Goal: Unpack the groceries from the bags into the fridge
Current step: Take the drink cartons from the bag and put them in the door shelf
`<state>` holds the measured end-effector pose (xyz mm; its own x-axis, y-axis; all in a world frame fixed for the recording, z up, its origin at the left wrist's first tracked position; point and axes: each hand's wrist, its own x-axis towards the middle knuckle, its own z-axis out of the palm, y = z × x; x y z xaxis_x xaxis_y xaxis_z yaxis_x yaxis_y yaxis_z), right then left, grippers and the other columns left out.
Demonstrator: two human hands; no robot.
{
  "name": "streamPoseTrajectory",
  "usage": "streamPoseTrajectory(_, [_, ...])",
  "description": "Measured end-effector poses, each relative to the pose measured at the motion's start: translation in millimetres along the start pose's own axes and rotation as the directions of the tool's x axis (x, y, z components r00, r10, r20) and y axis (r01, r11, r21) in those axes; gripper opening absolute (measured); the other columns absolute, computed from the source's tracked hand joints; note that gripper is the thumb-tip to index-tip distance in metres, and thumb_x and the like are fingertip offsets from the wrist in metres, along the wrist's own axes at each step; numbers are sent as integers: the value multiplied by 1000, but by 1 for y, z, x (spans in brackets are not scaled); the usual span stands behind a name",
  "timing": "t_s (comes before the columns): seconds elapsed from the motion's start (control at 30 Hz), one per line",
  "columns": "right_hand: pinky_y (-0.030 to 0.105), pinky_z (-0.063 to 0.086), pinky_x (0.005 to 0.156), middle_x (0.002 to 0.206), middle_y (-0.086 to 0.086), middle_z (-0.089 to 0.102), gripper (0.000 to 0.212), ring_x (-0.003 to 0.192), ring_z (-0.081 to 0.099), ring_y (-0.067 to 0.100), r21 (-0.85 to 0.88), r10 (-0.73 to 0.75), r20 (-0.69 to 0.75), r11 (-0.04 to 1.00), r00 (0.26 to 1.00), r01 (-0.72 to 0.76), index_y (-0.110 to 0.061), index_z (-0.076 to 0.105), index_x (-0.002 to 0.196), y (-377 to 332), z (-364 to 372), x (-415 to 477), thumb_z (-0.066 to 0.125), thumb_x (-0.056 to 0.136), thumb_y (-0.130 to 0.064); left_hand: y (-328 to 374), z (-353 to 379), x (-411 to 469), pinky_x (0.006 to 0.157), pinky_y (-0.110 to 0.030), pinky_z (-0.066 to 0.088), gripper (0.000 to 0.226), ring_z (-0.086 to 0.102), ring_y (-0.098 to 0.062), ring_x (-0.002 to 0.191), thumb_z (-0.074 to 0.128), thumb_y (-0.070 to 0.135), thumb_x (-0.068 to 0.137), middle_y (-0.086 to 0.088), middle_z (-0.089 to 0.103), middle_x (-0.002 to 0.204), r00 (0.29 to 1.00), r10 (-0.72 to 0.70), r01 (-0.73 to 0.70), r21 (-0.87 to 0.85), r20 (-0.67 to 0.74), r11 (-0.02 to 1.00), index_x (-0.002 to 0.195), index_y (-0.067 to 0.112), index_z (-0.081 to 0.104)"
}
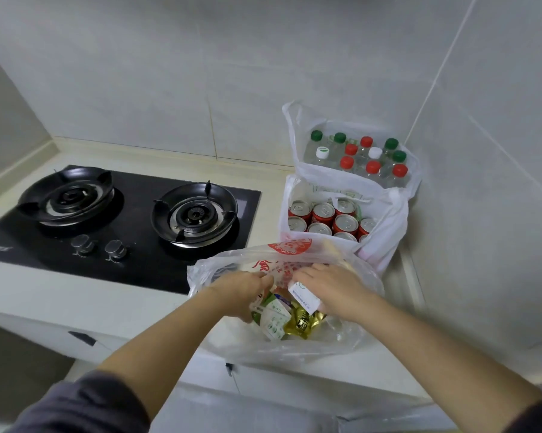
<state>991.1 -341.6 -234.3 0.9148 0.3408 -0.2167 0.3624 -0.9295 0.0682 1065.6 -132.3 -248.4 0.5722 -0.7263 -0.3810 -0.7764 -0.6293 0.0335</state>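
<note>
Cream counter (45, 295): 2-burner hob (145, 267) left, bags (385, 232) right.

Left grip (244, 292), right grip (329, 286), both curled

A home kitchen: a black two-burner gas hob (120, 220) set into a pale counter (76, 292), white tiled walls (201, 73), cupboard fronts (85, 339) at lower left.

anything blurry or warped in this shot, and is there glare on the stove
Head view: the wide-angle lens bows the wall tile seams and the counter edge. Head view: the left hand, right hand and front bag look slightly motion-smeared, frame corners softer. Head view: flat, even light, only a faint sheen on the black hob, no harsh glare.
</note>
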Motion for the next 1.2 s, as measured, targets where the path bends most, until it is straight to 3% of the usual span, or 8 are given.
streamPoseTrajectory(0.13, [32, 43, 96, 134, -7, 53, 58, 123, 49, 15, 56, 49, -26, 997, 998, -48, -22, 46, 133, 3, -6, -10, 68, 80, -14, 4, -7, -4, 79, -33, 57, 67, 61, -23, 103, 78, 20, 75, -4, 51, 131, 999, 36, -36, -89, 3, 995, 127, 21, 37])
streamPoseTrajectory(0.33, [32, 44, 96, 134, -9, 52, 59, 122, 49, 14, 106, 75, -31, 992, 997, -72, -24, 46, 131, -5, -6, -12, 72, 78, -18, 6, 8, -4, 83, -27, 51, 81, 54, -22, 112, 73, 5, 76, -2, 35, 140, 995, 92, -97, -119, -45, 988, 142, 22, 29])
streamPoseTrajectory(0.4, [31, 44, 96, 133, -10, 53, 60, 122, 50, 13, 133, 88, -40, 988, 995, -82, -25, 46, 131, -5, -6, -12, 72, 77, -19, 6, 10, -3, 89, -31, 51, 83, 52, -21, 114, 77, 9, 75, 0, 35, 141, 993, 97, -107, -176, -65, 978, 143, 22, 30])
streamPoseTrajectory(0.5, [32, 48, 87, 127, -12, 56, 57, 118, 53, 13, 191, 134, -53, 974, 990, -121, -29, 47, 128, -3, -10, -13, 70, 77, -25, 9, 3, -5, 88, -25, 44, 86, 50, -18, 115, 86, 27, 69, 4, 38, 137, 995, 64, -84, -311, -74, 947, 139, 23, 36])
streamPoseTrajectory(0.7, [27, 48, 82, 137, -21, 48, 76, 112, 52, 4, 309, 139, -91, 945, 986, -105, -42, 35, 141, -8, -50, -24, 69, 73, -47, 13, -37, -24, 92, -35, 49, 84, 55, -21, 108, 85, 43, 65, 3, 43, 124, 980, -53, -14, -336, -190, 942, 135, 23, 43])
streamPoseTrajectory(0.9, [33, 52, 83, 123, -23, 51, 70, 102, 55, 1, 443, 139, -242, 896, 960, -19, -39, 45, 135, -27, -121, -27, 69, 72, -55, 5, -109, -92, 92, -27, 47, 78, 52, -10, 101, 81, 48, 69, 8, 46, 115, 888, -143, -69, -433, -437, 899, 136, 25, 48])
streamPoseTrajectory(1.03, [34, 51, 91, 123, -20, 53, 71, 108, 53, 0, 523, 125, -401, 845, 908, 114, -32, 49, 135, -47, -172, -15, 75, 71, -49, -15, -139, -143, 85, -18, 44, 75, 51, -7, 101, 82, 46, 68, 11, 47, 112, 779, -236, -81, -466, -581, 881, 133, 26, 51])
streamPoseTrajectory(1.2, [34, 55, 87, 116, -18, 55, 70, 107, 56, 4, 569, 10, -495, 759, 869, 316, -26, 55, 133, -89, -220, 20, 80, 69, -40, -55, -156, -197, 82, -27, 54, 75, 54, -6, 98, 81, 55, 64, 11, 48, 112, 681, -324, -6, -448, -656, 894, 129, 32, 52])
